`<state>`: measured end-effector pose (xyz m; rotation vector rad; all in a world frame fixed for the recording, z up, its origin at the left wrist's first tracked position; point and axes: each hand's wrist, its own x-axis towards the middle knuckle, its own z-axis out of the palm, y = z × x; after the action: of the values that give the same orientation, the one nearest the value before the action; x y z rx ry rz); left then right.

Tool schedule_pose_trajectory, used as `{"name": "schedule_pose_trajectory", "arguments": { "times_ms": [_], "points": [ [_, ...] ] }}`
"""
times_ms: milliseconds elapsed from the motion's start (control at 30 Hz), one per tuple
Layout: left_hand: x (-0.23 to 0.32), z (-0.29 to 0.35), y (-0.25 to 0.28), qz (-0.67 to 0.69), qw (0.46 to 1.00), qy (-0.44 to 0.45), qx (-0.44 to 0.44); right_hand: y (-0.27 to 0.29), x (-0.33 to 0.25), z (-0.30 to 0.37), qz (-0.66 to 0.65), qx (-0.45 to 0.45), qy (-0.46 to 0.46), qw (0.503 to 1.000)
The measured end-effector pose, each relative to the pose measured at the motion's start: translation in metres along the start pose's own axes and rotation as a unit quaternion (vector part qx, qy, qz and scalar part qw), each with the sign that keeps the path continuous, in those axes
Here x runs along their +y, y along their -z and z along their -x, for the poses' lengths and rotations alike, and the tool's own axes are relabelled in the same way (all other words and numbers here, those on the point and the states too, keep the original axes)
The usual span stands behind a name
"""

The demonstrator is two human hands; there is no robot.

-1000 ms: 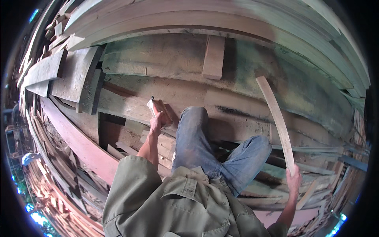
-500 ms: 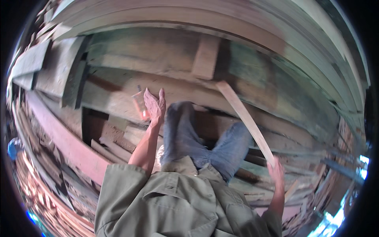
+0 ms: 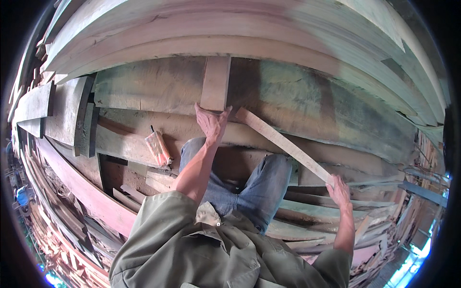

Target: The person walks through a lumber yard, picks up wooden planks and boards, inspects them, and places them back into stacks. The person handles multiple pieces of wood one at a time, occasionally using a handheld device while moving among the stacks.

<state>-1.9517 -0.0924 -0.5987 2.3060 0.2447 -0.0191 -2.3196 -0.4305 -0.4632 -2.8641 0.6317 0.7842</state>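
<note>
My right hand (image 3: 340,192) is closed round the near end of a long thin wooden strip (image 3: 288,145). The strip slants up and left across my right knee, its far end close to my left hand (image 3: 211,123). That hand has thumb and fingers spread on either side of the near end of a short board (image 3: 216,84), at or touching its edge; a firm grip does not show. The short board sticks out from under the stacked planks and lies on a wide, dark-stained slab (image 3: 153,86).
Long planks (image 3: 269,24) are stacked across the far side. A clear packet with orange contents (image 3: 157,148) lies left of my knee. Short boards (image 3: 67,110) stand at the left, beside a long pinkish plank (image 3: 86,180). Loose offcuts (image 3: 307,225) lie around my legs.
My left hand has moved right and forward, from beside the packet to the short board's end. The wooden strip has swung to a flatter slant, still in my right hand. My view has shifted.
</note>
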Motion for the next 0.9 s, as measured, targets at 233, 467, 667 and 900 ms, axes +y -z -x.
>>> {"name": "schedule_pose_trajectory", "arguments": {
  "times_ms": [233,467,667,900],
  "points": [
    [0.015,-0.005,0.008,0.034,0.998,0.056,0.020,-0.005,0.011,-0.007,0.002,0.027,0.016,1.000],
    [0.023,-0.011,0.028,0.003,0.999,0.051,-0.014,0.007,0.021,-0.041,0.005,0.063,0.029,0.998],
    [0.022,-0.011,0.030,0.008,1.000,0.022,-0.005,0.025,-0.009,-0.099,-0.030,0.069,0.074,0.994],
    [0.025,-0.011,0.031,0.000,0.999,0.051,-0.009,0.022,-0.094,-0.203,-0.005,0.174,0.204,0.963]
  ]
}}
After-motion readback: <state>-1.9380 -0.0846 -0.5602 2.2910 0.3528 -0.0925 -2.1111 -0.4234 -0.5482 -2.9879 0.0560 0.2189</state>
